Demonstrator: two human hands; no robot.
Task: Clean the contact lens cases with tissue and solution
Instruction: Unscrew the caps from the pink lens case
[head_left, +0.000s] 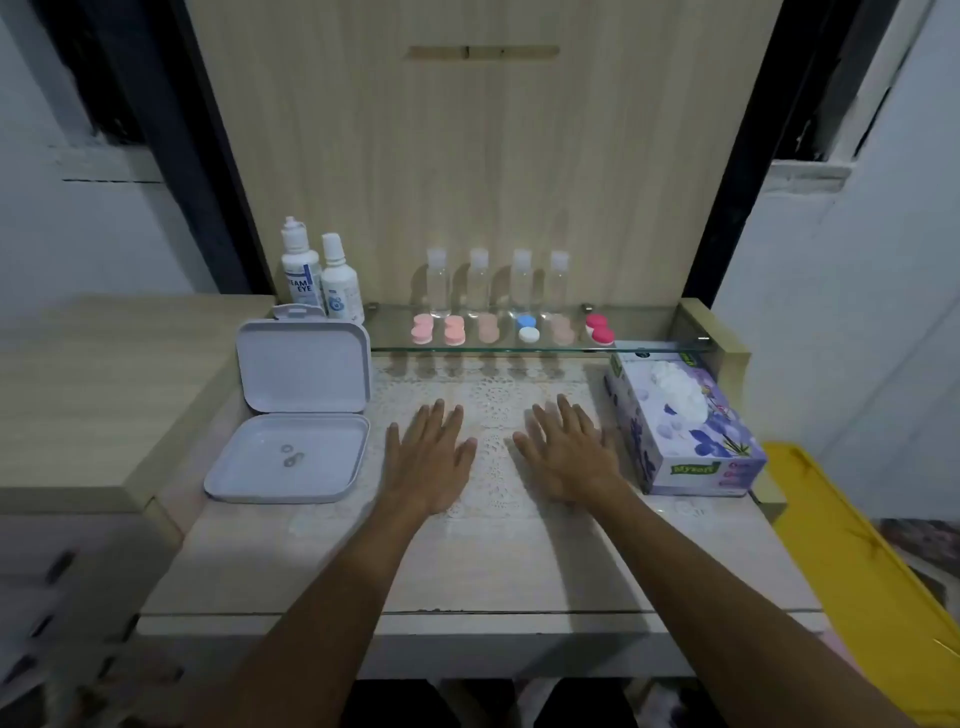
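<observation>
Several contact lens cases stand in a row on a low glass shelf (649, 347): two pink ones (422, 330), beige ones (488, 329), a blue-and-white one (527, 328) and a red-and-white one (599, 328). Two white solution bottles (340, 283) stand at the shelf's left end. A purple tissue box (685, 434) with a tissue sticking out lies at the right of the table. My left hand (428, 457) and my right hand (569, 454) rest flat, palms down, fingers spread, on the lace mat (493, 410) in front of the shelf, holding nothing.
An open grey hinged box (291, 415) sits at the left, lid up, with small rings in its base. Several clear empty bottles (480, 283) stand behind the cases against a wooden back panel. A yellow object (872, 571) lies off the table's right edge.
</observation>
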